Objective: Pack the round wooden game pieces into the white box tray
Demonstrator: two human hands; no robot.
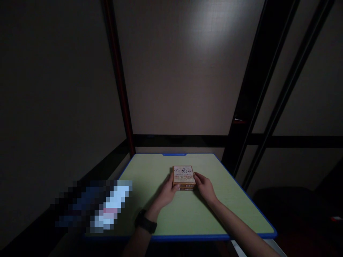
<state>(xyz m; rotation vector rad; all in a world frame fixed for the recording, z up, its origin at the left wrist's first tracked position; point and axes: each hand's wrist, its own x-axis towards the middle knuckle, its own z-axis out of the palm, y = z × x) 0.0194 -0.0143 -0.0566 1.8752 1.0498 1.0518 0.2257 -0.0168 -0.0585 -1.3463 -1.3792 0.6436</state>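
Note:
A flat square box (pixel 183 174) lies near the middle of the green tabletop, its pale lid printed with dark characters and a row of small pictures. Below it, the edge of a second box (pixel 187 189) shows, so the two appear stacked. My left hand (pixel 168 191) grips the stack's left side, thumb at the front corner. On the right side, my right hand (pixel 205 185) holds the stack with bent fingers against its edge. Parts of the fingers on both hands are hidden behind the boxes. A black watch (pixel 146 222) is on my left wrist.
The green table (pixel 235 214) has a raised blue rim. A blurred-out bright patch (pixel 111 207) covers something at its left edge. Panelled walls (pixel 182 89) with dark frames stand behind and to both sides. Dark shapes (pixel 284 203) lie at the right.

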